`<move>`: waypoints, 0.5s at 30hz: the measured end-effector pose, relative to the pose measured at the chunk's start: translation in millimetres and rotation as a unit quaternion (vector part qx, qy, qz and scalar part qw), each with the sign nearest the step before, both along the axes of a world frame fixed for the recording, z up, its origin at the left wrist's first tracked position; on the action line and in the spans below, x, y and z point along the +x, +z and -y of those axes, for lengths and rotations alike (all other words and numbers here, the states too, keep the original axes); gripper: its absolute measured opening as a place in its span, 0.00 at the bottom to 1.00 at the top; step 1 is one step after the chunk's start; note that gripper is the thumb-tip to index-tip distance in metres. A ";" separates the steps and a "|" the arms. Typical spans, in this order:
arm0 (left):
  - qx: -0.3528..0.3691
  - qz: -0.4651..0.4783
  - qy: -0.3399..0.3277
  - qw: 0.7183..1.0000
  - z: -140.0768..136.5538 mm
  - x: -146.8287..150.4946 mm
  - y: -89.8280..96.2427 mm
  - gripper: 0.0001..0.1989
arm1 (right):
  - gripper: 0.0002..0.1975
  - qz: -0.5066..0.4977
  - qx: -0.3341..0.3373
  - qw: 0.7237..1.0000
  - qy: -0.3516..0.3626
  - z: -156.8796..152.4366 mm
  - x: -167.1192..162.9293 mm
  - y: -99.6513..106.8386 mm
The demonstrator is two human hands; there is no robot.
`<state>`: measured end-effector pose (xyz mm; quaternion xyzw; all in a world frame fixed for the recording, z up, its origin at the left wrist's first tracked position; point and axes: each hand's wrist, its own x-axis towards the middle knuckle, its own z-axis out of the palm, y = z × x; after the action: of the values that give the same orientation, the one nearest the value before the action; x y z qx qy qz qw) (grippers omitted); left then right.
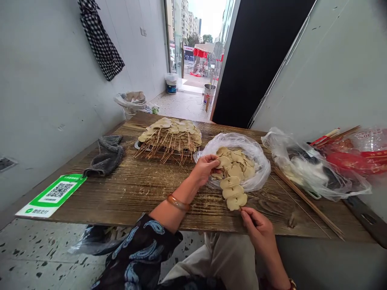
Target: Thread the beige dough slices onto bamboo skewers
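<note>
The left hand (207,166) curls over a pale round tofu-skin slice (224,162) inside the clear plastic bag (256,161); the right hand (256,229) pinches the thin bamboo skewer of threaded slices (234,193).

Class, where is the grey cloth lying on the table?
In the head view, the grey cloth lies at the table's left edge, between the green QR sticker and the pile of finished skewers.

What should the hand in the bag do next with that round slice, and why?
Probably lift the slice from the bag to the skewer. The left hand pinches it; the right hand holds the skewer's end, with three slices on.
</note>
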<state>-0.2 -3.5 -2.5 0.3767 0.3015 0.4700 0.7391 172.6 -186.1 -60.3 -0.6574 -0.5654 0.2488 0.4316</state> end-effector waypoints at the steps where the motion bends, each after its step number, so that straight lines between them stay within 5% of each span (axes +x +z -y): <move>1: 0.000 0.000 -0.002 1.000 0.8 0.5 0.2 0.19 | 0.17 0.000 0.002 1.000 -0.002 -0.3 0.0 -1.0; 15: 0.077 -0.051 0.043 0.995 7.0 8.2 -1.9 0.12 | 0.17 0.019 0.003 1.000 -0.015 -1.9 -4.2 4.2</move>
<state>8.1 -10.4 -4.3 0.4424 0.3177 0.5033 0.6708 168.4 -184.2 -56.1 -0.6690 -0.5643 0.2283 0.4266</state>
